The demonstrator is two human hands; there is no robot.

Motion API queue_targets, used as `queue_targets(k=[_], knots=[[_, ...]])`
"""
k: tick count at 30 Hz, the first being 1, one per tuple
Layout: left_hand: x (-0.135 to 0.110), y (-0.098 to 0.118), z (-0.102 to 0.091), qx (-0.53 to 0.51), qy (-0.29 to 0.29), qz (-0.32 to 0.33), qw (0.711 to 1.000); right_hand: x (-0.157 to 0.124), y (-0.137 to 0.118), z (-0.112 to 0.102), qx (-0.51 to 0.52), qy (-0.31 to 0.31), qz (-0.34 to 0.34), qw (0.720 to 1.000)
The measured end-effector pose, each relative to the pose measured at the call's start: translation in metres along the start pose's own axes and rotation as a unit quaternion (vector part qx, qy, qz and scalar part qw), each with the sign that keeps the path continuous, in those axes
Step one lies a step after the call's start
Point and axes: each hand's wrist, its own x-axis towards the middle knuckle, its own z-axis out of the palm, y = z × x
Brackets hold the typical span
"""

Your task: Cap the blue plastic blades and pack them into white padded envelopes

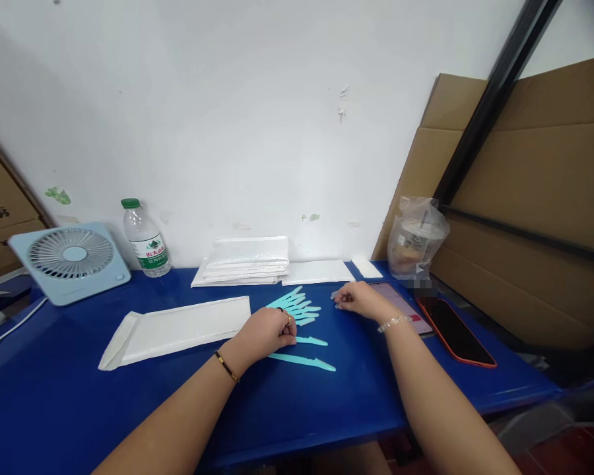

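My left hand (266, 332) rests on the blue table (54, 389) with its fingers curled over the near end of a fan of several thin teal plastic pieces (297, 306). Two more teal pieces (304, 361) lie apart just in front of that hand. My right hand (357, 298) lies to the right of the fan, fingers pinched together at their tips; whether anything is in them I cannot see. A white padded mailer (178, 328) with its flap open lies left of my left hand.
A stack of white mailers (247, 261) and flat white sheets (317, 271) sit at the wall. A light blue fan (69, 260) and a water bottle (146, 239) stand back left. A bagged drink cup (416, 241), two phones (454, 330) and cardboard (529, 191) are on the right.
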Motion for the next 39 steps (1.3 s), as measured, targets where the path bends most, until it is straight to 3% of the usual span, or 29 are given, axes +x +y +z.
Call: queue_targets(k=[7,14,22,31,33,37,39], knots=[[0.001,-0.004,0.001,-0.001,0.034,-0.036,0.999,-0.003,-0.007,-0.001,0.025,-0.065,-0.018,0.997],[0.003,-0.004,0.004,-0.002,0.043,-0.067,0.997,-0.006,-0.032,0.007,0.11,-0.147,-0.011,0.983],[0.003,-0.004,0.005,0.004,0.038,-0.065,0.997,-0.011,-0.027,0.0,0.067,-0.163,-0.027,0.984],[0.005,-0.004,0.005,-0.001,0.013,-0.076,0.997,-0.007,-0.051,0.019,0.11,-0.154,-0.09,0.978],[0.005,-0.003,0.005,0.006,0.017,-0.065,0.998,-0.006,-0.046,0.015,0.109,-0.121,-0.09,0.983],[0.0,0.003,-0.002,0.027,0.068,-0.027,0.997,-0.002,-0.016,-0.001,0.014,0.097,-0.034,0.995],[-0.004,0.007,-0.007,0.007,0.054,-0.004,0.999,0.0,0.0,-0.006,-0.043,0.12,-0.024,0.992]])
